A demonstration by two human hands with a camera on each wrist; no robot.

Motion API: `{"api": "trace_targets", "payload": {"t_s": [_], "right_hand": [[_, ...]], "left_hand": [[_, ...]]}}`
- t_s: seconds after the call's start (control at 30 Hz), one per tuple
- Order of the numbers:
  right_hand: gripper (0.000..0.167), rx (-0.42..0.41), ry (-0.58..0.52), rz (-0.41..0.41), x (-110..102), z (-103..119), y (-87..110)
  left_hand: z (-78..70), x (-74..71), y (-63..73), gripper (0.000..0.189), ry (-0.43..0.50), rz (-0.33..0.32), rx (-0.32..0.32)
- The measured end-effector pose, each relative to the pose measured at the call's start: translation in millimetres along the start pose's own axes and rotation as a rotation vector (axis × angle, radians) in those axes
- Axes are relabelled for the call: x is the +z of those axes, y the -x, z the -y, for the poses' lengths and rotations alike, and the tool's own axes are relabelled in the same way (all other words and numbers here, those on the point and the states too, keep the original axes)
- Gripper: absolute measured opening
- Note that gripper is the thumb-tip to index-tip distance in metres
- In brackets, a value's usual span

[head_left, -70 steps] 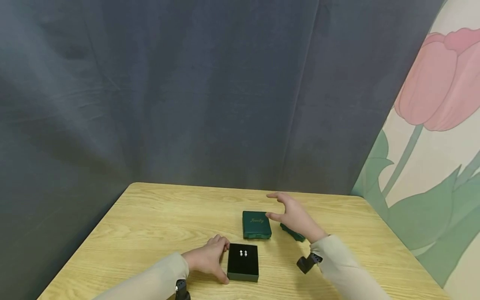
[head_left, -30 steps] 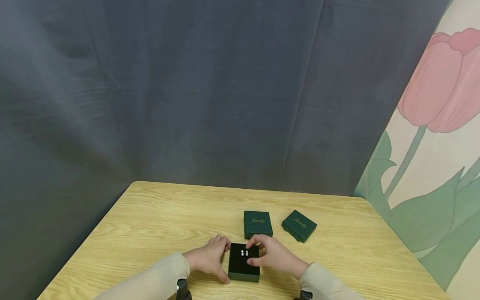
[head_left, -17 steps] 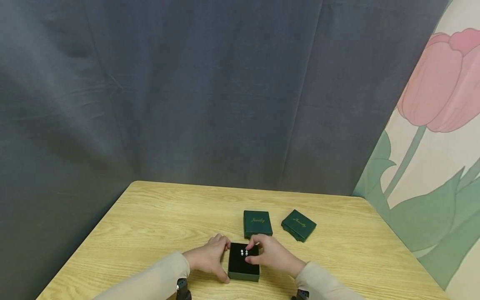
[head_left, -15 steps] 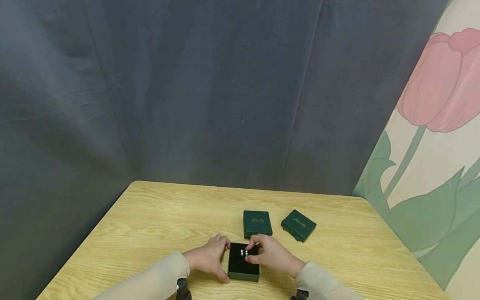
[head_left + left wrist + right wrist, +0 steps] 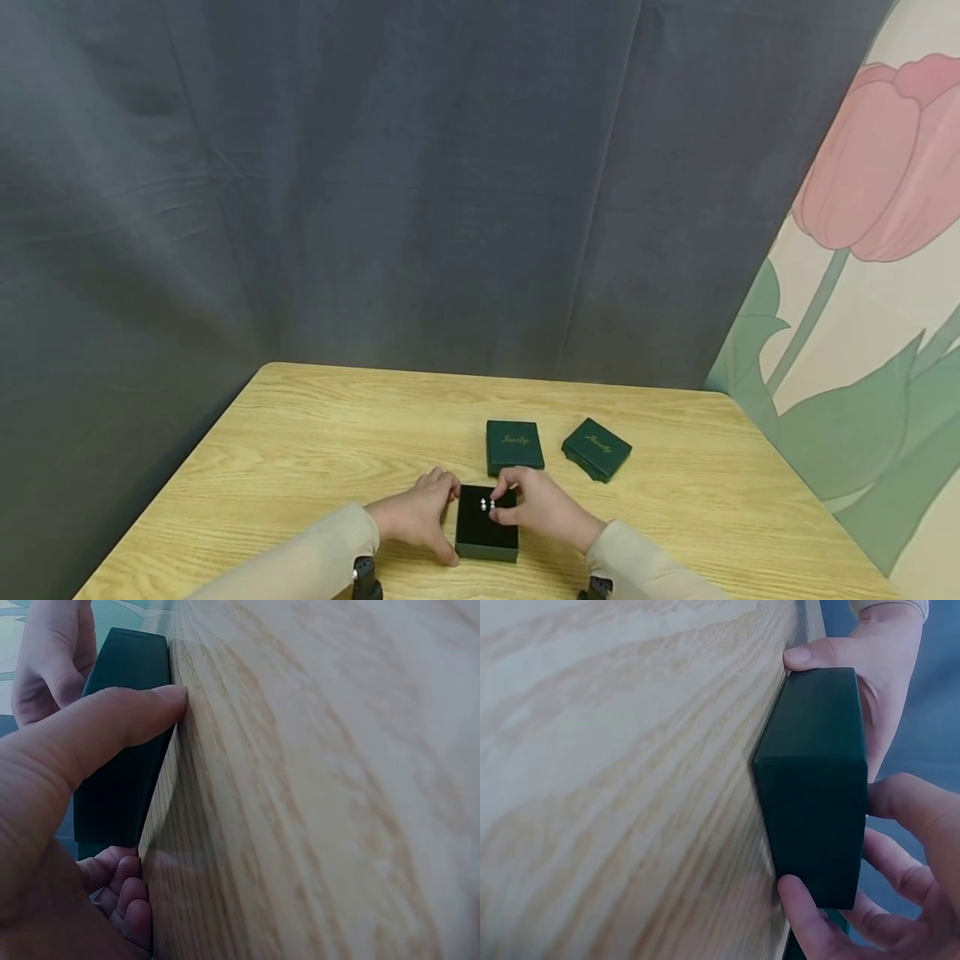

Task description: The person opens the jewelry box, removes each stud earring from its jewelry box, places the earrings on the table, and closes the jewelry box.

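Note:
A lidless dark green jewelry box point(image 5: 486, 537) with a black padded insert lies near the front of the table. Two small shiny earrings point(image 5: 483, 505) stand side by side in the insert. My left hand point(image 5: 420, 512) holds the box by its left side, thumb at the near corner and fingers at the far one; the left wrist view shows its thumb point(image 5: 135, 712) against the box wall. Above the insert, my right hand point(image 5: 546, 507) pinches the right-hand earring between thumb and index finger. In the right wrist view, one of its fingers point(image 5: 802, 915) touches the box's side point(image 5: 814, 817).
Behind the box sits a green piece point(image 5: 514, 446) with gold "Jewelry" lettering. A second lettered green piece point(image 5: 597, 450) lies turned at an angle to its right. The wooden table point(image 5: 337, 433) ends at a dark curtain point(image 5: 420, 250); a tulip mural point(image 5: 855, 167) covers the right wall.
Over the earlier frames my right hand came from above the lettered pieces down to the insert, and its thumb and index finger closed on the right-hand earring. My left hand stayed at the box.

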State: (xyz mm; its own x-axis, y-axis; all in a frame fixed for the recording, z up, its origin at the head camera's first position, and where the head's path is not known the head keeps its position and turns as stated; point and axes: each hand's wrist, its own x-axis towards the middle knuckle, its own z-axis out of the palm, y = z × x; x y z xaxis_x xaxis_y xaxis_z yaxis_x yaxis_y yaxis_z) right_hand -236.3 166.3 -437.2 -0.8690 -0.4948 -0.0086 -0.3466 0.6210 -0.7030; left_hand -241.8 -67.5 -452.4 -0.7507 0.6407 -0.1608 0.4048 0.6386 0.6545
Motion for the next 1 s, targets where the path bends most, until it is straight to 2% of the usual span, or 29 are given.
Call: {"api": "trace_targets", "payload": {"t_s": [1.0], "right_hand": [[0.014, 0.01, -0.001, 0.02, -1.8, 0.0, -4.7]], "left_hand": [[-1.9, -1.6, 0.2, 0.068, -0.008, -0.003, -0.004]]}}
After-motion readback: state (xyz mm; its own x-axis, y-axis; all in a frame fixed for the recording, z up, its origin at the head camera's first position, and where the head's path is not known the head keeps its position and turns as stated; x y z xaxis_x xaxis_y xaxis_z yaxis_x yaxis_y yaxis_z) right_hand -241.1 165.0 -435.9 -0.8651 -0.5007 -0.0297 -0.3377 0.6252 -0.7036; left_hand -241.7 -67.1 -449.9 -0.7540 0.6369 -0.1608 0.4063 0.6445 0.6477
